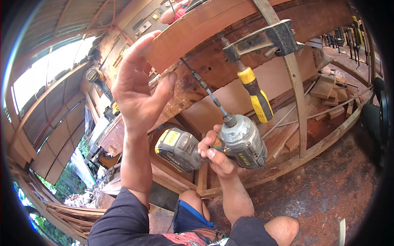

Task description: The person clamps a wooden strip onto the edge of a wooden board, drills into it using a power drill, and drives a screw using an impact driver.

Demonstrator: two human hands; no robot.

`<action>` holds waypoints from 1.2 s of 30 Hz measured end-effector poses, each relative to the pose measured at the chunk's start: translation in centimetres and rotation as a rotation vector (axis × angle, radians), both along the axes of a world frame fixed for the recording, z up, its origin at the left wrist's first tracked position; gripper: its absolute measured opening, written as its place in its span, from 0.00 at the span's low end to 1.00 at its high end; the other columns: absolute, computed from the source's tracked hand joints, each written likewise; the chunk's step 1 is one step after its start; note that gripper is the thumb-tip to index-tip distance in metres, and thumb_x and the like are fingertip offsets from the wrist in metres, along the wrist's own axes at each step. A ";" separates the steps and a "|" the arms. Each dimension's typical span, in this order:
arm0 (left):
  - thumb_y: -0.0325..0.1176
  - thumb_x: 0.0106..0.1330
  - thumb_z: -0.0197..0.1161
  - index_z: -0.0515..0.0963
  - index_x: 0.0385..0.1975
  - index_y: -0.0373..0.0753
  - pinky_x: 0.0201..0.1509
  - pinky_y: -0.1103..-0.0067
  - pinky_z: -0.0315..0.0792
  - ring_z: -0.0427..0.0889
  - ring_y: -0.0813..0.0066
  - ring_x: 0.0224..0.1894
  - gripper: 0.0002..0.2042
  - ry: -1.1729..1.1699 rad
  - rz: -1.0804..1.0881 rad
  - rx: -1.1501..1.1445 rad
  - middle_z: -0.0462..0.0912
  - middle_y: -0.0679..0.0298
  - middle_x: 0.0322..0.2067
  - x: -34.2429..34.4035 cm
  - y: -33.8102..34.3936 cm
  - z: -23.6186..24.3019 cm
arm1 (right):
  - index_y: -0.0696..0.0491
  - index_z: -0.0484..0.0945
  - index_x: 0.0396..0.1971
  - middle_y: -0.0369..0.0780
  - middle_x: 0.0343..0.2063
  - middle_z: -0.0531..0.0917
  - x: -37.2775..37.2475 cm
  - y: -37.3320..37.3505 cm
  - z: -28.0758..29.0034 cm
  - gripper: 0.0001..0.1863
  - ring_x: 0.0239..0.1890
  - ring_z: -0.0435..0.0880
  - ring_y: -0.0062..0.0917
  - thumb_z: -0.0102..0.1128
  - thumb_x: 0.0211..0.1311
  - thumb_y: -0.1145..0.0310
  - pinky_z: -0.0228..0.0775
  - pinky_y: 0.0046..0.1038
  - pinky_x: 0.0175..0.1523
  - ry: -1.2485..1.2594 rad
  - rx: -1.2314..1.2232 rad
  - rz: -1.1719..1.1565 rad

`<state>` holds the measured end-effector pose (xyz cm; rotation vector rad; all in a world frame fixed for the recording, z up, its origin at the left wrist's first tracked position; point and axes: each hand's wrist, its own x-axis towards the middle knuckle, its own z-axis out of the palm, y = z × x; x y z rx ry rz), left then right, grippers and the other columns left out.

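My right hand [219, 153] is wrapped around the grip of a cordless drill [244, 141] with a grey metal head and a black-and-yellow battery. From its chuck a long, dark drill bit [201, 84] slants up to the underside of a reddish wooden board [193, 30]. The bit's far tip I cannot make out. My left hand [139, 92] grips the near left end of that board, index finger against the end, thumb below. A bar clamp [262, 41] with a yellow-and-black handle [255, 96] is fixed at the board's right.
Another person's hand [170, 15] shows above the board, beside something red. A second power tool [98, 78] rests at the left. Wood offcuts [328, 88] lie at the right behind a wooden frame [297, 102]. Reddish sawdust covers the floor [303, 201].
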<state>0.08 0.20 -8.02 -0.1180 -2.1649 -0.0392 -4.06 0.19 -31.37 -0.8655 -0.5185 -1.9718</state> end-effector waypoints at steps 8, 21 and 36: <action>0.11 0.54 0.64 0.71 0.59 0.26 0.66 0.67 0.71 0.76 0.62 0.62 0.29 0.075 0.094 -0.077 0.77 0.49 0.58 0.1 -0.8 0.0 | 0.52 0.62 0.67 0.36 0.41 0.74 0.3 0.7 0.1 0.35 0.34 0.76 0.25 0.57 0.57 0.77 0.72 0.35 0.46 -0.026 0.025 -0.003; 0.14 0.52 0.68 0.74 0.57 0.26 0.68 0.68 0.66 0.77 0.64 0.59 0.27 0.111 0.100 -0.059 0.80 0.51 0.55 0.0 -0.7 0.1 | 0.52 0.63 0.66 0.38 0.42 0.75 -1.2 -0.9 0.1 0.34 0.35 0.76 0.24 0.58 0.56 0.78 0.72 0.35 0.47 0.105 0.028 -0.136; 0.15 0.54 0.65 0.72 0.59 0.26 0.68 0.68 0.67 0.76 0.65 0.61 0.28 0.137 0.061 -0.004 0.78 0.50 0.57 -0.3 -0.8 -0.6 | 0.51 0.64 0.65 0.37 0.40 0.74 -1.5 -1.4 0.7 0.33 0.35 0.75 0.23 0.58 0.56 0.77 0.72 0.34 0.46 0.103 -0.051 -0.117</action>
